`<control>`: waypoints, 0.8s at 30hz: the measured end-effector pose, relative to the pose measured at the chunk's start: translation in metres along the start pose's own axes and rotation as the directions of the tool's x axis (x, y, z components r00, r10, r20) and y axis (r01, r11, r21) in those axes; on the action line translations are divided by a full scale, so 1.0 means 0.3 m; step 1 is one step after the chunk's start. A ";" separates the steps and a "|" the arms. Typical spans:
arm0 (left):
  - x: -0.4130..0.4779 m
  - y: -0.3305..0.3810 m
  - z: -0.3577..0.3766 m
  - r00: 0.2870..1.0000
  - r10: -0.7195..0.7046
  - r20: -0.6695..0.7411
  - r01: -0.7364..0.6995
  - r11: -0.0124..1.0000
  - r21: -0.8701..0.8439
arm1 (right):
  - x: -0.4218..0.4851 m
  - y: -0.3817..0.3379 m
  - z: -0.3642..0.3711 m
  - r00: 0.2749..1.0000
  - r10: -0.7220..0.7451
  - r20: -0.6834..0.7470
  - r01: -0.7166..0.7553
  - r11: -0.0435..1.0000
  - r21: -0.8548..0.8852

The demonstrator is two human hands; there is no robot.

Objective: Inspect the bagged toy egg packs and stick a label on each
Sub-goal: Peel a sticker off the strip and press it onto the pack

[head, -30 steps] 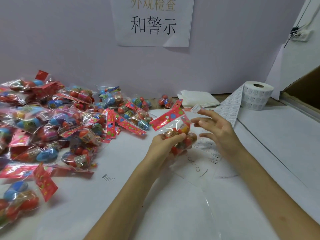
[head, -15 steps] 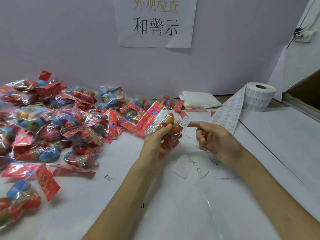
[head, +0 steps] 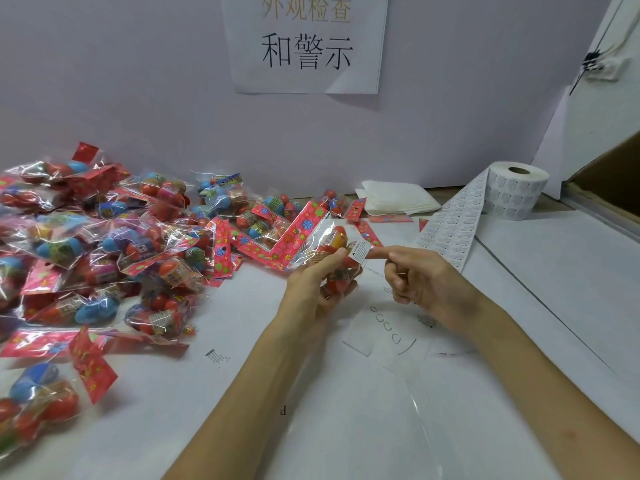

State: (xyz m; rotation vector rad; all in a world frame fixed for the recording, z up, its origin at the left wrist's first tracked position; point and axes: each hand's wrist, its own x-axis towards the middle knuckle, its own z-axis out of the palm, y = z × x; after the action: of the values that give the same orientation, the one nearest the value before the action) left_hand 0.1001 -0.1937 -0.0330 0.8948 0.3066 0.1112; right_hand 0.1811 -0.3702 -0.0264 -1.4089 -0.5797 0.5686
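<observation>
My left hand (head: 317, 285) grips a clear bagged toy egg pack (head: 332, 251) with a red flowered header, held above the white table. A small white label (head: 360, 252) sits on the bag's right side. My right hand (head: 420, 280) has its index finger stretched out, the tip touching that label, with the other fingers curled. A roll of white labels (head: 516, 190) stands at the back right, its strip (head: 453, 226) trailing down toward my right hand.
A large pile of bagged egg packs (head: 104, 244) covers the table's left side. One pack (head: 38, 400) lies near the front left edge. Folded white cloths (head: 394, 200) lie by the wall. A cardboard box (head: 609, 181) stands at the far right. A paper sign (head: 306, 43) hangs on the wall.
My left hand has carried the pack up and slightly left. My right hand went from spread fingers to a pointing index finger, which now presses the label onto the bag.
</observation>
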 end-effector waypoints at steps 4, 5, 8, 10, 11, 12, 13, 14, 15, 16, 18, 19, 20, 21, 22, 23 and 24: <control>0.005 -0.002 -0.001 1.000 -0.008 -0.008 0.008 1.000 -0.001 | 0.002 0.005 -0.005 1.000 0.000 0.018 0.001 1.000 -0.020; 0.007 -0.003 -0.001 1.000 -0.004 -0.012 0.004 1.000 0.004 | 0.003 0.007 -0.007 1.000 -0.001 0.023 0.002 1.000 -0.024; 0.010 -0.006 -0.001 0.999 0.027 -0.030 -0.026 0.999 0.028 | 0.007 0.011 -0.010 1.000 0.005 0.031 -0.004 1.000 -0.026; 0.011 -0.008 -0.001 0.998 0.048 -0.045 -0.046 0.998 0.040 | 0.007 0.014 -0.011 0.999 0.003 0.046 -0.002 0.999 -0.034; 0.012 -0.008 -0.001 0.997 0.057 -0.053 -0.054 0.998 0.043 | 0.008 0.015 -0.012 0.999 0.001 0.054 0.001 0.999 -0.037; 0.012 -0.009 -0.001 0.996 0.064 -0.062 -0.061 0.997 0.048 | 0.008 0.016 -0.013 0.998 -0.001 0.060 0.003 0.999 -0.040; 0.013 -0.011 -0.001 0.995 0.069 -0.070 -0.065 0.996 0.054 | 0.008 0.016 -0.014 0.998 -0.001 0.065 0.003 0.999 -0.042; 0.014 -0.012 -0.002 0.994 0.074 -0.077 -0.070 0.996 0.060 | 0.008 0.017 -0.015 0.998 0.000 0.068 0.003 0.999 -0.045; 0.014 -0.013 -0.003 0.994 0.078 -0.082 -0.073 0.995 0.064 | 0.008 0.017 -0.015 0.997 0.000 0.073 0.003 0.999 -0.048; 0.015 -0.014 -0.004 0.993 0.081 -0.088 -0.075 0.995 0.066 | 0.008 0.018 -0.016 0.997 0.000 0.079 0.004 0.999 -0.052; 0.018 -0.014 -0.005 0.991 0.082 -0.102 -0.076 0.995 0.069 | 0.007 0.018 -0.015 0.996 0.000 0.086 0.005 0.998 -0.058; 0.019 -0.015 -0.006 0.991 0.082 -0.110 -0.075 0.995 0.071 | 0.007 0.017 -0.014 0.996 0.002 0.086 0.004 0.998 -0.061; 0.021 -0.015 -0.006 0.990 0.082 -0.117 -0.074 0.995 0.071 | 0.007 0.017 -0.013 0.996 0.003 0.086 0.003 0.998 -0.066; 0.022 -0.016 -0.007 0.989 0.081 -0.123 -0.073 0.995 0.070 | 0.007 0.016 -0.013 0.996 0.003 0.086 0.003 0.997 -0.071; 0.024 -0.017 -0.008 0.988 0.082 -0.129 -0.074 0.995 0.069 | 0.006 0.016 -0.012 0.996 0.003 0.086 0.004 0.997 -0.077; 0.025 -0.018 -0.009 0.988 0.084 -0.133 -0.075 0.995 0.069 | 0.005 0.014 -0.012 0.996 0.001 0.085 0.006 0.997 -0.082; 0.026 -0.019 -0.009 0.987 0.088 -0.137 -0.079 0.994 0.070 | 0.005 0.014 -0.013 0.997 -0.001 0.081 0.008 0.996 -0.084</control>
State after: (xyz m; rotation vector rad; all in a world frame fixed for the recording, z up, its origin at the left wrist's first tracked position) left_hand 0.1066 -0.1936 -0.0407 0.9662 0.4052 0.2431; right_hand 0.1848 -0.3717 -0.0308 -1.4688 -0.6780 0.6056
